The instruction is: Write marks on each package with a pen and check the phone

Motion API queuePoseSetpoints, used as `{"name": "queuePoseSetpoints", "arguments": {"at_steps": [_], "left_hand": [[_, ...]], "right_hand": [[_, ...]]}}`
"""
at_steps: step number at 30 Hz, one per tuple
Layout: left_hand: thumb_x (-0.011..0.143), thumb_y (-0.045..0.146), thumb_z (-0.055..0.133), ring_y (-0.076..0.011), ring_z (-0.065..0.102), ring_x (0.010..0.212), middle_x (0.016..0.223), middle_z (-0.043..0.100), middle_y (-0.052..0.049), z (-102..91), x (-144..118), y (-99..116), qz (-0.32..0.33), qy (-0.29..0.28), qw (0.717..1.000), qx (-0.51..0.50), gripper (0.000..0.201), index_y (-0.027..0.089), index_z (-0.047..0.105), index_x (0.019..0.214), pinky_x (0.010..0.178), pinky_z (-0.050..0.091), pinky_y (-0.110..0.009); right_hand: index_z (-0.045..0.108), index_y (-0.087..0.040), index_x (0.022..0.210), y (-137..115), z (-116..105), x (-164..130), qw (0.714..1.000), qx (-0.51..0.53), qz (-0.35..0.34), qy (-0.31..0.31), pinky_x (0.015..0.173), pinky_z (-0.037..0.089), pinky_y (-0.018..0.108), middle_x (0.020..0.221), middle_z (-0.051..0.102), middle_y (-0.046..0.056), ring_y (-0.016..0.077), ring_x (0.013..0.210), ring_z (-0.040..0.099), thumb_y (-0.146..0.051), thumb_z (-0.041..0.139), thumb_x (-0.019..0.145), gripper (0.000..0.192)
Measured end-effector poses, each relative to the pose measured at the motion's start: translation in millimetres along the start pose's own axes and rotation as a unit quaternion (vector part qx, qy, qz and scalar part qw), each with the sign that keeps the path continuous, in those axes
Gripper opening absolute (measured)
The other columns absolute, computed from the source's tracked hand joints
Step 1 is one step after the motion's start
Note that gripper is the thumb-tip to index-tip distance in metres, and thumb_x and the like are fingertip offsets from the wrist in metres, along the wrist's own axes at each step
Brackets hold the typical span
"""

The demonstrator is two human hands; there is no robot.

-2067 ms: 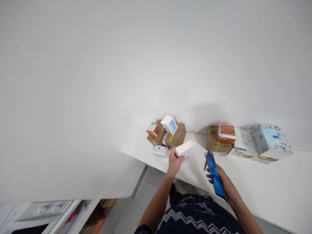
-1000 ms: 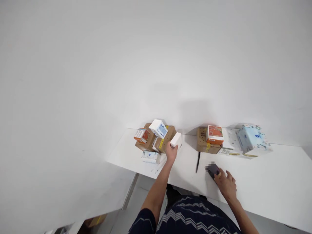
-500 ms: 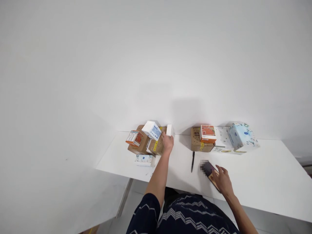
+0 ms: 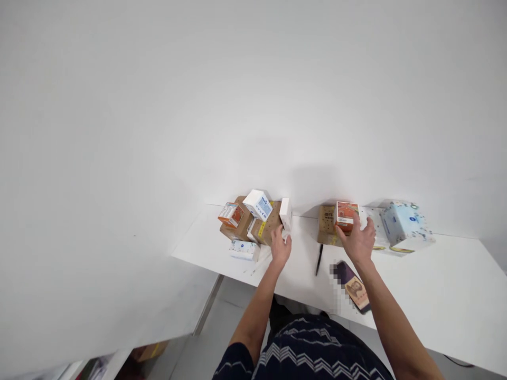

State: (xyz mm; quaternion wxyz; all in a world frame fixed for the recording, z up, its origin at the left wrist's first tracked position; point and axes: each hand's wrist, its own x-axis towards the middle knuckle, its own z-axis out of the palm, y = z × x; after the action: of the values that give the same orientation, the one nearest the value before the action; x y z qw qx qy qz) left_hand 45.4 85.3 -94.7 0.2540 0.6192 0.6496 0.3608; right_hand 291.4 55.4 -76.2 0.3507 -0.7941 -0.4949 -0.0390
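both the right hand (image 4: 359,243) and the left hand (image 4: 281,250) are over a white table (image 4: 435,285). the right hand has its thumb and fingers spread wide at the near side of an orange box (image 4: 346,214), which sits on a brown carton (image 4: 325,224); whether they touch it cannot be told. the left hand has loosely curled fingers, a narrow gap between them and nothing seen in it, just in front of a plain white box (image 4: 285,212) upright at the right edge of a taped carton (image 4: 271,219). a phone (image 4: 357,292) lies near the right forearm (image 4: 386,301), a black pen (image 4: 319,259) to its left. farther right stands a pale blue box (image 4: 409,224).
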Motion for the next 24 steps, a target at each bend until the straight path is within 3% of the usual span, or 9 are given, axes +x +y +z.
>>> {"name": "queuePoseSetpoints", "arguments": {"at_steps": [5,7,9,11,14,16,18,20,24], "left_hand": [[0.077,0.020,0.059,-0.0125,0.059,0.066,0.108,0.062,-0.008,-1.7,-55.7,-21.1,-0.010,-0.024,0.997,-0.079,0.033,0.019,0.062,0.109,0.074,0.054,-0.033],[0.076,0.023,0.060,-0.0129,0.058,0.064,0.097,0.064,-0.007,-6.2,-70.1,-27.2,-0.030,-0.024,0.993,-0.109,0.027,0.019,0.064,0.102,0.068,0.053,-0.032],[0.076,0.027,0.060,-0.0135,0.059,0.064,0.091,0.065,-0.007,-11.1,-78.9,-28.9,-0.053,-0.022,0.989,-0.139,0.024,0.018,0.065,0.098,0.066,0.052,-0.031],[0.077,0.033,0.061,-0.0140,0.059,0.065,0.088,0.065,-0.006,-14.5,-82.9,-24.6,-0.072,-0.023,0.982,-0.171,0.025,0.017,0.064,0.096,0.065,0.052,-0.031],[0.078,0.044,0.062,-0.0144,0.061,0.068,0.089,0.066,-0.007,-17.4,-83.7,-6.5,-0.087,-0.040,0.971,-0.220,0.033,0.018,0.063,0.098,0.066,0.053,-0.030],[0.078,0.049,0.062,-0.0153,0.063,0.075,0.095,0.067,-0.007,-21.0,-83.6,11.7,-0.090,-0.061,0.960,-0.259,0.042,0.019,0.061,0.107,0.070,0.053,-0.031],[0.079,0.052,0.064,-0.0174,0.064,0.087,0.109,0.064,-0.009,-28.1,-84.7,31.7,-0.099,-0.093,0.932,-0.335,0.054,0.023,0.054,0.122,0.076,0.053,-0.032],[0.075,0.054,0.069,-0.0204,0.062,0.101,0.124,0.058,-0.010,-38.2,-87.1,50.6,-0.108,-0.129,0.889,-0.426,0.069,0.029,0.044,0.134,0.082,0.052,-0.035],[0.067,0.056,0.076,-0.0247,0.057,0.111,0.134,0.051,-0.011,-57.6,-91.9,76.7,-0.086,-0.179,0.837,-0.510,0.091,0.034,0.031,0.143,0.088,0.050,-0.040]], "right_hand": [[0.048,-0.020,0.135,-8.2,12.3,18.0,0.995,0.017,0.069,-0.075,0.087,0.041,0.061,0.145,0.029,0.026,0.0449,0.118,0.047,-0.045,0.063,0.076,0.066],[0.051,-0.019,0.133,-8.0,8.0,16.7,0.989,0.082,0.096,-0.071,0.091,0.041,0.059,0.144,0.032,0.024,0.0438,0.122,0.043,-0.041,0.066,0.071,0.067],[0.054,-0.019,0.130,-9.0,-1.0,9.8,0.960,0.222,0.153,-0.073,0.096,0.040,0.056,0.138,0.042,0.021,0.0400,0.124,0.042,-0.040,0.068,0.066,0.068],[0.055,-0.020,0.127,-13.2,-12.7,-2.9,0.897,0.373,0.214,-0.101,0.093,0.045,0.051,0.124,0.055,0.015,0.0336,0.113,0.052,-0.044,0.065,0.068,0.064],[0.057,-0.023,0.122,-28.2,-32.5,-28.4,0.760,0.558,0.271,-0.193,0.079,0.053,0.044,0.105,0.067,0.008,0.0254,0.088,0.063,-0.047,0.058,0.074,0.054],[0.060,-0.025,0.118,-42.7,-46.0,-45.4,0.660,0.647,0.281,-0.259,0.074,0.054,0.041,0.101,0.069,0.007,0.0243,0.083,0.064,-0.046,0.057,0.076,0.048],[0.061,-0.026,0.118,-56.8,-58.2,-59.4,0.599,0.688,0.275,-0.304,0.072,0.054,0.040,0.105,0.070,0.007,0.0257,0.087,0.064,-0.045,0.057,0.078,0.044],[0.060,-0.027,0.120,-67.0,-67.5,-70.0,0.590,0.700,0.245,-0.319,0.075,0.054,0.042,0.114,0.068,0.008,0.0278,0.097,0.063,-0.044,0.056,0.080,0.044],[0.057,-0.030,0.121,-72.0,-72.6,-83.4,0.621,0.700,0.163,-0.314,0.086,0.050,0.047,0.125,0.063,0.008,0.0320,0.109,0.060,-0.046,0.064,0.074,0.051]]}}
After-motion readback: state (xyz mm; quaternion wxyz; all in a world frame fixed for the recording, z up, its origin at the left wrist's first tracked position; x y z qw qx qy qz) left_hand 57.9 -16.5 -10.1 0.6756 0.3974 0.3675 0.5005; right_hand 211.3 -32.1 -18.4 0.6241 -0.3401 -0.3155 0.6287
